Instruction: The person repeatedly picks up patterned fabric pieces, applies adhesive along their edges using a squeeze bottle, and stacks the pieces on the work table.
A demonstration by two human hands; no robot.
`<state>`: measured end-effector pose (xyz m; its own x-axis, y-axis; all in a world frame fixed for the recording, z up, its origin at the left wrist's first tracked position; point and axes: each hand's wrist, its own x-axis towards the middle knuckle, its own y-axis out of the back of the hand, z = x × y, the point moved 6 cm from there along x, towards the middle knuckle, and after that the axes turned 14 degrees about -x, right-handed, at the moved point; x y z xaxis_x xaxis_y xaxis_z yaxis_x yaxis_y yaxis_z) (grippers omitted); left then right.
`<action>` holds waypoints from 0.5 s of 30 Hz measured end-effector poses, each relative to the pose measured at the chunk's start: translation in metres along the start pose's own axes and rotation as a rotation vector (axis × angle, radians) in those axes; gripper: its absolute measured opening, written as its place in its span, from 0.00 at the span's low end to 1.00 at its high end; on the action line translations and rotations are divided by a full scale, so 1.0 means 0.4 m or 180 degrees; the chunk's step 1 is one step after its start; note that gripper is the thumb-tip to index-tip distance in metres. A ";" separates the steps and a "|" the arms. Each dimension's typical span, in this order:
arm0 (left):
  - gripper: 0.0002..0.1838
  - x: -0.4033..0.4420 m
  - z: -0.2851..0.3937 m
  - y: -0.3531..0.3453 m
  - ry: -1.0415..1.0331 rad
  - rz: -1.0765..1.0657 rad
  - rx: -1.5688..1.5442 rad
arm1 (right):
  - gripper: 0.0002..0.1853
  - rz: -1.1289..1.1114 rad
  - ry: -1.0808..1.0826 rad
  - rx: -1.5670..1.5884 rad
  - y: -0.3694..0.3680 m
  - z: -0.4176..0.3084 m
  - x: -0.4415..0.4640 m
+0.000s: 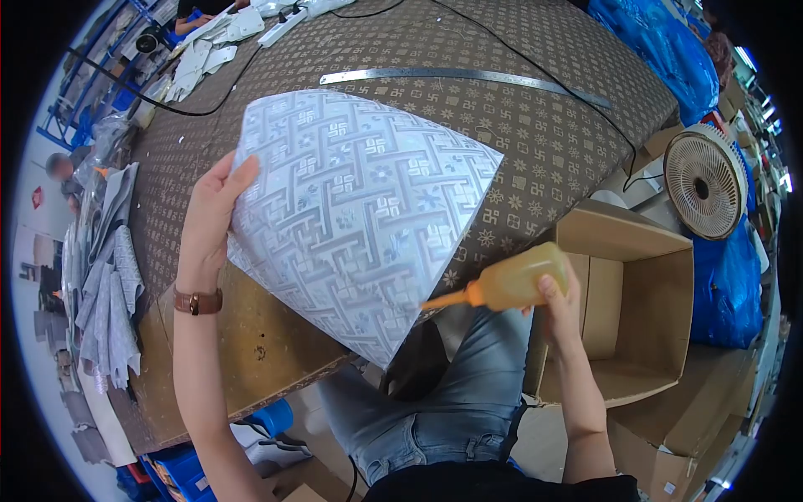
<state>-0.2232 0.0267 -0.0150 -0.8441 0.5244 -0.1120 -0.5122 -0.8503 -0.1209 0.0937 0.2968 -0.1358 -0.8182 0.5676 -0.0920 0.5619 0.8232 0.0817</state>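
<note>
- The left hand (211, 205) is clamped on the left edge of a pale patterned sheet (351, 192), thumb on top; the sheet stretches from this hand across toward the right hand, its lower corner curving down between the two.
- The right hand (560, 303) is closed around a yellowish squeeze bottle (525, 276), which lies tilted on its side, base up and to the right.
- The bottle's orange nozzle (446, 299) points left, away from the right hand, with its tip at the sheet's lower right edge; whether they touch cannot be told.
- Beyond both hands, a metal ruler (460, 75) lies on the brown patterned tablecloth (552, 125).
- Left of the left hand and lower, grey fabric strips (117, 284) hang.
- Just right of the right hand stands an open cardboard box (657, 309); farther up and right is a round fan (701, 182).
</note>
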 end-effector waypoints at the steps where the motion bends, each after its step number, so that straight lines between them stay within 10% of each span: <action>1: 0.21 -0.016 0.012 0.006 -0.0329 0.0090 -0.0217 | 0.32 0.0005 0.0008 0.0002 0.000 -0.001 -0.007; 5: 0.23 -0.107 0.013 0.032 -0.0984 0.0187 -0.0919 | 0.37 -0.0166 -0.0874 0.1847 0.006 0.016 -0.032; 15: 0.25 -0.206 -0.235 0.159 0.0154 0.0174 -0.0561 | 0.33 0.1395 0.1064 -0.0659 0.193 -0.129 -0.013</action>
<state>-0.1715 -0.0663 -0.1062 -0.8591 0.4827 -0.1699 -0.4265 -0.8589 -0.2836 0.1350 0.3567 -0.0777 -0.5280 0.7910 0.3091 0.8483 0.4737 0.2366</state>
